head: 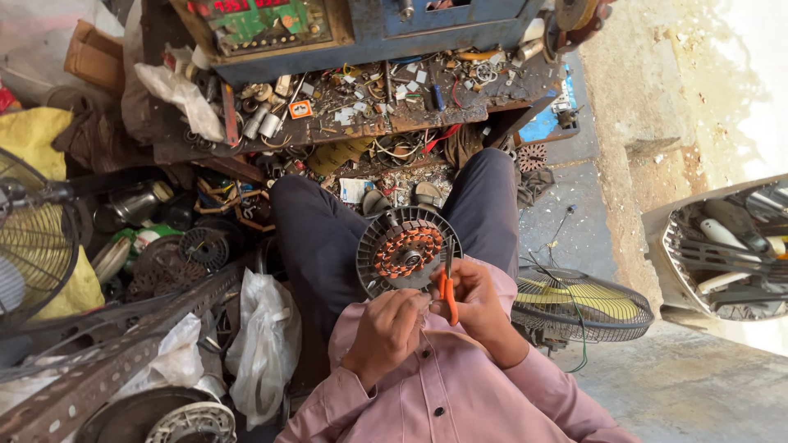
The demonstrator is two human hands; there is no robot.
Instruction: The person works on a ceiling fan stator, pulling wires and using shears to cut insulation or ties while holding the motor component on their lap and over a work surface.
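A round fan motor (408, 250) with copper windings inside a dark slotted housing rests on my lap, between my knees in dark trousers. My right hand (480, 303) is closed around orange-handled cutters (448, 295), whose blades point up at the motor's lower right rim. My left hand (386, 328) is beside it, fingertips pinched together at the motor's lower edge. What they pinch is too small to make out. Both pink sleeves reach in from the bottom of the view.
A cluttered workbench (369, 98) strewn with small parts stands ahead. A fan with yellow blades (583, 305) lies at my right, and another fan housing (730, 246) is further right. A wire guard (33, 238), white plastic bags (263, 344) and perforated metal angle (123, 361) crowd the left.
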